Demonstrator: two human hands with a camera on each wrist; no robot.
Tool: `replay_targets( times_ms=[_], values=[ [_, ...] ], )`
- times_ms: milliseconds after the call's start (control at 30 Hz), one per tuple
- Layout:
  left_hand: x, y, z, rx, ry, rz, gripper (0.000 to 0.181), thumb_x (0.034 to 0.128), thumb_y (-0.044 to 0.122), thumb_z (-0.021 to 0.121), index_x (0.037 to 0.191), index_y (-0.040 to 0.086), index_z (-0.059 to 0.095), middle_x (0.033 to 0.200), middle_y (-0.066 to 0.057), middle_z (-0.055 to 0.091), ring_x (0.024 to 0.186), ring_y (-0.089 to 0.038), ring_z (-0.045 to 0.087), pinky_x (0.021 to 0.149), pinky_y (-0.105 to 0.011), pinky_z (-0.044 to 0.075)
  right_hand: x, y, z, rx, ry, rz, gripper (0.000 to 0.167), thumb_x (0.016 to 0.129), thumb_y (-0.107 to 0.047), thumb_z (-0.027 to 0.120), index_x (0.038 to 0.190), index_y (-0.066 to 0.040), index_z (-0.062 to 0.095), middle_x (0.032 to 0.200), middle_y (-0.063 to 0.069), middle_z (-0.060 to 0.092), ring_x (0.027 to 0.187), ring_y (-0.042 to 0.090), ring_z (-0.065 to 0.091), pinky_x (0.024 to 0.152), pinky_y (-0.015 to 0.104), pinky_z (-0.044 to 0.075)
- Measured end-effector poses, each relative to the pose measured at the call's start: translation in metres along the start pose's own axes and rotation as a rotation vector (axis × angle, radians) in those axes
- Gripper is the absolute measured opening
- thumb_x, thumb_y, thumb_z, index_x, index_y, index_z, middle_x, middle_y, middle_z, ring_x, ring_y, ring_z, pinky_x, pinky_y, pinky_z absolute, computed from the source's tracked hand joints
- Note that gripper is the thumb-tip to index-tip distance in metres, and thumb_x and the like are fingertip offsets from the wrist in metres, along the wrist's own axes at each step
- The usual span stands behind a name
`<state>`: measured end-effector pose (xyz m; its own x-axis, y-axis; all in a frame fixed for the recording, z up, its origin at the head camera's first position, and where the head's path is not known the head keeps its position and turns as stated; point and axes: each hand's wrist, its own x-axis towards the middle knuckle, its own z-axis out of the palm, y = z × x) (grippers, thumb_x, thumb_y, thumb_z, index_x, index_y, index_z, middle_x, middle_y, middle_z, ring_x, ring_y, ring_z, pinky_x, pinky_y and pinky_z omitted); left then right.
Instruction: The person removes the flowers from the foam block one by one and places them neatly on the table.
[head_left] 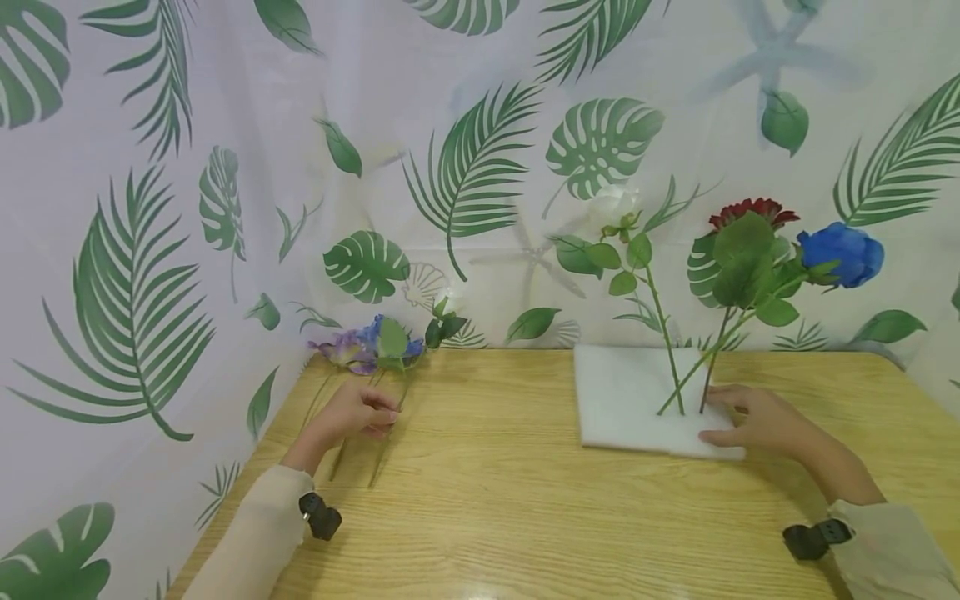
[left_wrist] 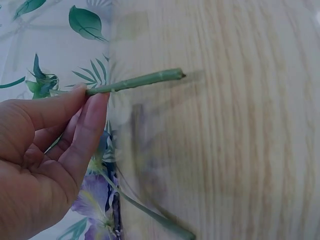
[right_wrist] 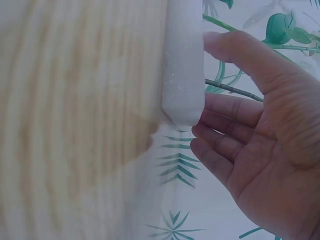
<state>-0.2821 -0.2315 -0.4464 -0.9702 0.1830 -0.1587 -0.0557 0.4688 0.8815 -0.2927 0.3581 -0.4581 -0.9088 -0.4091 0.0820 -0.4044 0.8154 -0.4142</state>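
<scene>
My left hand (head_left: 358, 414) pinches a green flower stem (left_wrist: 145, 80) between thumb and fingertips. The stem's cut end points toward me; its upper part has green leaves (head_left: 392, 337). Beneath this hand, purple (head_left: 345, 350) and blue artificial flowers (head_left: 375, 335) lie on the table with their stems. At the right, my right hand (head_left: 765, 423) rests its thumb and bent fingers on the right end of a white foam board (head_left: 626, 417). Standing in the board are a blue rose (head_left: 843, 255), a dark red flower (head_left: 753, 212) and a pale flower (head_left: 617, 204) with green leaves.
A wooden table (head_left: 480, 508) extends under both hands. Behind and to the left hangs a white curtain (head_left: 480, 317) printed with green leaves, close to the table's back edge. A black wrist camera (head_left: 321, 517) sits on the left sleeve, another (head_left: 816, 537) on the right.
</scene>
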Motion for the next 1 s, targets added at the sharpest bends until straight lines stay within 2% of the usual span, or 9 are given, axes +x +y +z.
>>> replay_targets(
  times_ms=[100,300,700,1000],
  values=[
    [0.000,-0.003,-0.001,0.004,-0.001,-0.027,0.024,0.0944,0.000,0.069,0.115,-0.014,0.069,0.094,-0.015,0.074,0.076,-0.018,0.073,0.074,-0.038,0.065,0.001,0.002,0.001,-0.007,0.004,-0.013,0.068,0.081,-0.029,0.087,0.127,0.014,0.063,0.134,0.037,0.059,0.122,0.057,0.056,0.098,0.064,0.050],
    [-0.001,-0.008,-0.003,0.000,-0.011,-0.030,0.024,0.0940,-0.001,0.068,0.113,-0.015,0.069,0.093,-0.015,0.074,0.073,-0.014,0.071,0.071,-0.035,0.065,0.002,0.006,0.002,-0.010,-0.002,-0.016,0.067,0.081,-0.029,0.087,0.127,0.014,0.063,0.134,0.037,0.059,0.122,0.057,0.055,0.098,0.064,0.050],
    [-0.001,-0.008,-0.004,0.017,-0.010,-0.090,0.024,0.0921,-0.001,0.071,0.112,-0.014,0.070,0.088,-0.012,0.074,0.072,-0.014,0.071,0.070,-0.033,0.065,0.002,0.009,0.003,0.008,-0.003,-0.001,0.070,0.081,-0.033,0.086,0.128,0.014,0.063,0.136,0.037,0.057,0.123,0.058,0.054,0.099,0.065,0.049],
    [0.002,-0.012,-0.006,0.025,-0.035,-0.102,0.028,0.0913,0.002,0.072,0.115,-0.013,0.070,0.088,-0.010,0.075,0.071,-0.013,0.071,0.070,-0.032,0.065,0.001,0.008,0.002,0.003,-0.004,0.002,0.072,0.081,-0.035,0.086,0.129,0.013,0.062,0.136,0.037,0.057,0.125,0.058,0.052,0.100,0.067,0.047]
  ],
)
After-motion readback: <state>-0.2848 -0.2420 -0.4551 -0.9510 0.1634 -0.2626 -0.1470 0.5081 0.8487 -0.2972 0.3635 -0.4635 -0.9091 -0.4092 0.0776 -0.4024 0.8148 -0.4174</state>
